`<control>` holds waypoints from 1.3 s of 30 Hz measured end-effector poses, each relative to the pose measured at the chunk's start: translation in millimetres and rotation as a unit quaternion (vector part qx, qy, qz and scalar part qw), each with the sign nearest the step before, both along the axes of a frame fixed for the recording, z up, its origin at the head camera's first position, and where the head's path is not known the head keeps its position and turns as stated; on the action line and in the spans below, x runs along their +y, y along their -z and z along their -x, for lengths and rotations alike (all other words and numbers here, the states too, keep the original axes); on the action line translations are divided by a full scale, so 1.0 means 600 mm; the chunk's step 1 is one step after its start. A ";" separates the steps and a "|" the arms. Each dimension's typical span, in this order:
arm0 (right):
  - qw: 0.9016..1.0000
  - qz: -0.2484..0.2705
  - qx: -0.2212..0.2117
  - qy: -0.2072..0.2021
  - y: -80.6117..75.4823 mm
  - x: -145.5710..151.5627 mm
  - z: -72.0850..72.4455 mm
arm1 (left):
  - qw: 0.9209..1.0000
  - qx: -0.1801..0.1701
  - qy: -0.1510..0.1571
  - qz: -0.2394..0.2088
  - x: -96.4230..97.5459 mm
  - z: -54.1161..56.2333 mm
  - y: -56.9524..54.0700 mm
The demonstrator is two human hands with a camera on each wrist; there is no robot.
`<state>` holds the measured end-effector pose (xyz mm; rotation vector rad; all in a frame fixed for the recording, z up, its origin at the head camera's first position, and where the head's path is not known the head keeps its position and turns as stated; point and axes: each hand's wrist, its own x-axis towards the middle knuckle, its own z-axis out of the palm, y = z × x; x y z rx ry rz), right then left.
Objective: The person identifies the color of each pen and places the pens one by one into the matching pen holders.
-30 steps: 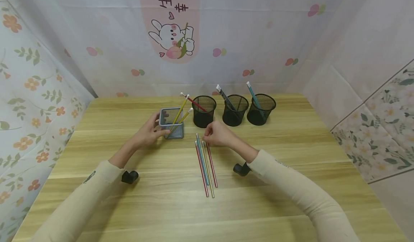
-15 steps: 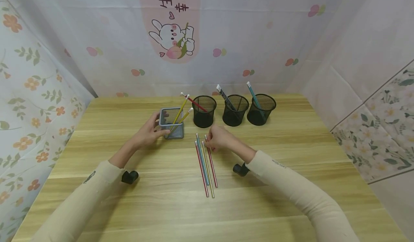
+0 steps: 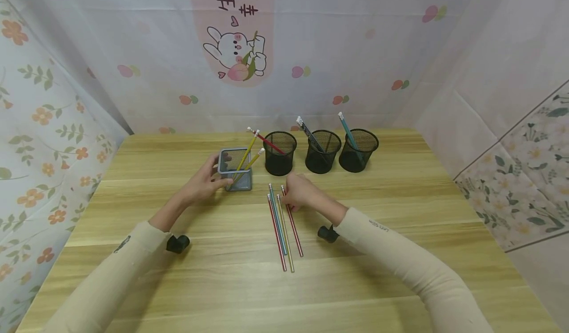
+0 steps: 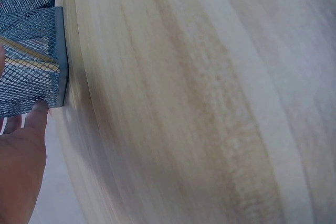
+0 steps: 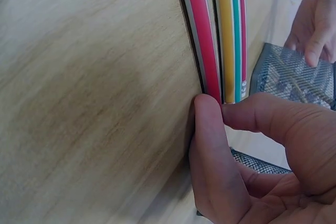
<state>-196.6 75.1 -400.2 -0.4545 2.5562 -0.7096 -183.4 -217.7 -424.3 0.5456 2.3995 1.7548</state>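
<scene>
My left hand (image 3: 202, 185) grips a grey square mesh pencil holder (image 3: 244, 184), thumb on the near side and fingers around the left. Two yellow pencils (image 3: 247, 150) lean inside it. With thumb and fingers, my right hand (image 3: 303, 193) pinches a red pencil (image 3: 295, 229) near its eraser end; the right wrist view shows the pencil (image 5: 202, 35) between the fingertips. Beside it on the table lie a gold-yellow pencil (image 3: 287, 236), a blue-green pencil (image 3: 278, 222) and another red pencil (image 3: 277, 239), roughly parallel.
Behind my hands stand three round black mesh cups: the left cup (image 3: 279, 164) holds red pencils, the middle cup (image 3: 318, 162) black ones, the right cup (image 3: 353, 160) blue-green. A patterned curtain (image 3: 329, 41) hangs behind the wooden table (image 3: 213, 283).
My right hand has come slightly nearer along the red pencil and now pinches it. The pencil's lower end has swung a little right. My left hand stays on the holder.
</scene>
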 end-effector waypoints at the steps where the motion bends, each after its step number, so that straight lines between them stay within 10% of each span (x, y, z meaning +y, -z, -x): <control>1: 1.000 -0.003 0.003 0.000 0.000 0.000 0.000 | 1.000 0.000 0.000 0.001 0.000 0.000 0.000; 26: 1.000 -0.006 -0.019 -0.015 -0.001 0.010 0.011 | 1.000 -0.008 -0.004 0.002 0.001 -0.001 -0.002; 39: 0.999 0.040 0.019 -0.020 -0.048 0.037 0.022 | 1.000 -0.002 -0.005 0.010 0.001 -0.004 -0.004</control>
